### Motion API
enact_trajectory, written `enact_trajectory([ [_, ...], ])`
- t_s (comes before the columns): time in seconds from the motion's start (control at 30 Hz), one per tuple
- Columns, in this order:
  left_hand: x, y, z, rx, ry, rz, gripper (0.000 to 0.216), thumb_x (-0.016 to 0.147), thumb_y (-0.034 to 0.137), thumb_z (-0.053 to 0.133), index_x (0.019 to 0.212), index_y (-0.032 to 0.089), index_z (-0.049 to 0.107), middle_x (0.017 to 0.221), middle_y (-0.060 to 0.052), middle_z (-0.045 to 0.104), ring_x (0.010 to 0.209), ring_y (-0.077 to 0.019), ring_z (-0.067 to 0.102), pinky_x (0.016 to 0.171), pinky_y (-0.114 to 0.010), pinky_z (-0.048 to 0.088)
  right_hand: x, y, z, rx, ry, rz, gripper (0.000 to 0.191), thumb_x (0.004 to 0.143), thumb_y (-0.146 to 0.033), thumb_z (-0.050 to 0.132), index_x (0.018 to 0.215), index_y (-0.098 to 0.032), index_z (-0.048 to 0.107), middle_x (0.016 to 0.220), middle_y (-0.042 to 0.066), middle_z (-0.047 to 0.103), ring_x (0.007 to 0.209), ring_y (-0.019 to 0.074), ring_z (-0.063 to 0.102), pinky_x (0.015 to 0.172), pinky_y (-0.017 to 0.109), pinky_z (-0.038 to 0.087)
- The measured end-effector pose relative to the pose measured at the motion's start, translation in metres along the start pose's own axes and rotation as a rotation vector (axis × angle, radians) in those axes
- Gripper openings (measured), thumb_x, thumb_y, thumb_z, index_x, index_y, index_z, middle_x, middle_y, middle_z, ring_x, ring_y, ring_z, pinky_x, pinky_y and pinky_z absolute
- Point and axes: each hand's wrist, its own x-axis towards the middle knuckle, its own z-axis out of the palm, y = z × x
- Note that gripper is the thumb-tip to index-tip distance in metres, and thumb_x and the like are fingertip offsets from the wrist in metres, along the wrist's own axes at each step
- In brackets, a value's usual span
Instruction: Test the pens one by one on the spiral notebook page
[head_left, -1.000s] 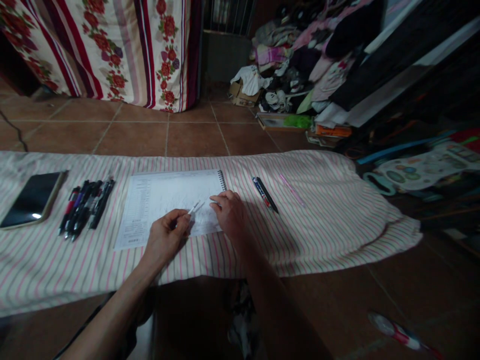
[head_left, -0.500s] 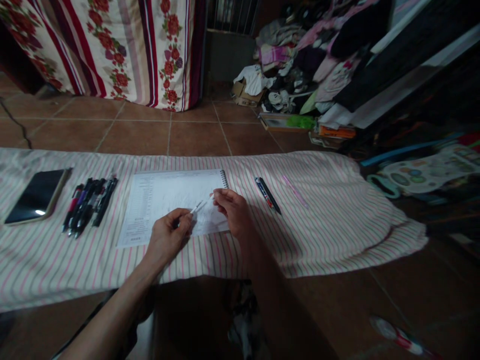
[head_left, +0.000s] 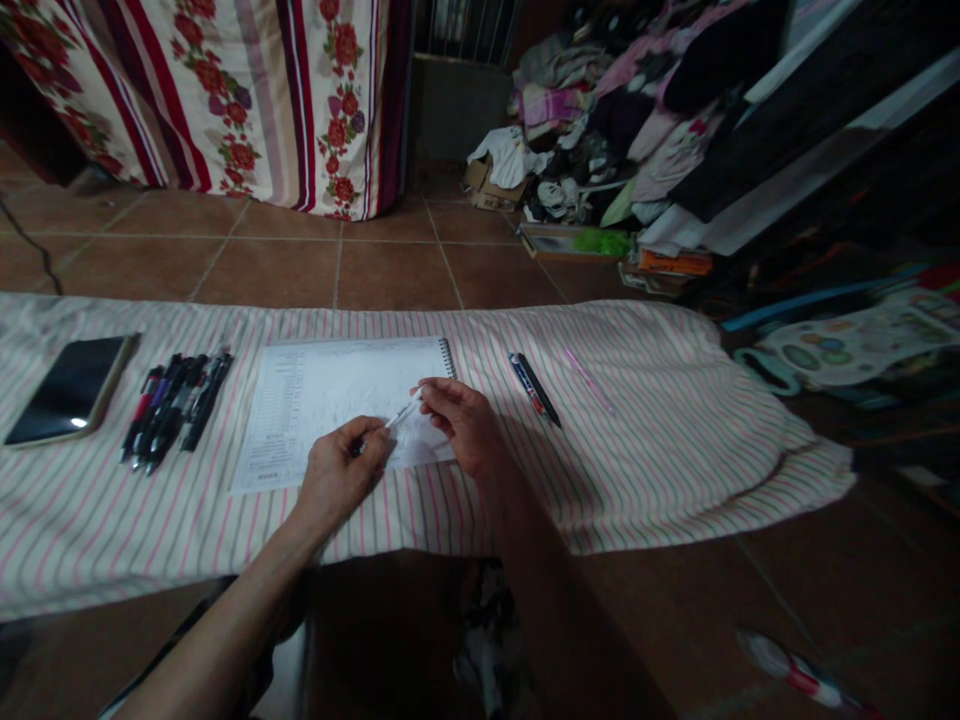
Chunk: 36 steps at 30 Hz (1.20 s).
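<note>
A white pen (head_left: 401,413) stretches between my two hands over a spiral notebook (head_left: 322,395) that lies open on a striped cloth (head_left: 660,440). My left hand (head_left: 337,475) is closed around the pen's lower end. My right hand (head_left: 461,425) pinches the pen's upper end with its fingertips. Both hands hover just above the page's lower right part.
Left of the notebook lie a bundle of several pens (head_left: 172,405) and a dark phone (head_left: 67,388). Right of it lie two pens (head_left: 534,387) and a pink pen (head_left: 589,380). Tiled floor, a floral cloth (head_left: 247,90) and a clothes pile (head_left: 615,120) lie beyond.
My right hand has lifted off the page and closed its fingertips on the pen's upper end. The left hand has kept its hold with little movement.
</note>
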Motion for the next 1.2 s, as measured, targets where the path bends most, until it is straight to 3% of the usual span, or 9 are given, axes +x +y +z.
enact_trajectory([
  [0.73, 0.0007, 0.0000, -0.0004, 0.064, -0.005, 0.009, 0.029, 0.079, 0.044, 0.052, 0.082, 0.018, 0.064, 0.056, 0.003, 0.055, 0.051, -0.0112, 0.049, 0.051, -0.023, 0.037, 0.0005, 0.0037, -0.0014, -0.093, -0.100, -0.055, 0.020, 0.064, -0.033, 0.071, 0.077, -0.018, 0.067, 0.079, 0.001, 0.067, 0.062, 0.0076, 0.055, 0.052, 0.019, 0.036],
  [1.03, 0.0020, -0.0001, -0.0007, 0.085, 0.004, 0.045, 0.029, 0.079, 0.042, 0.051, 0.083, 0.018, 0.065, 0.057, 0.002, 0.057, 0.054, -0.0119, 0.051, 0.052, -0.023, 0.039, -0.0038, 0.0029, 0.0039, -0.120, -0.115, -0.067, 0.023, 0.065, -0.030, 0.068, 0.084, -0.019, 0.065, 0.079, 0.002, 0.070, 0.066, 0.0112, 0.062, 0.056, 0.022, 0.043],
  [1.2, 0.0024, 0.0003, -0.0008, 0.027, 0.017, 0.029, 0.026, 0.076, 0.040, 0.053, 0.081, 0.018, 0.066, 0.056, 0.001, 0.058, 0.050, -0.0114, 0.050, 0.050, -0.023, 0.039, -0.0017, 0.0072, 0.0055, -0.152, -0.121, -0.097, 0.018, 0.064, -0.030, 0.068, 0.079, -0.019, 0.067, 0.078, 0.001, 0.070, 0.065, 0.0118, 0.062, 0.057, 0.023, 0.045],
])
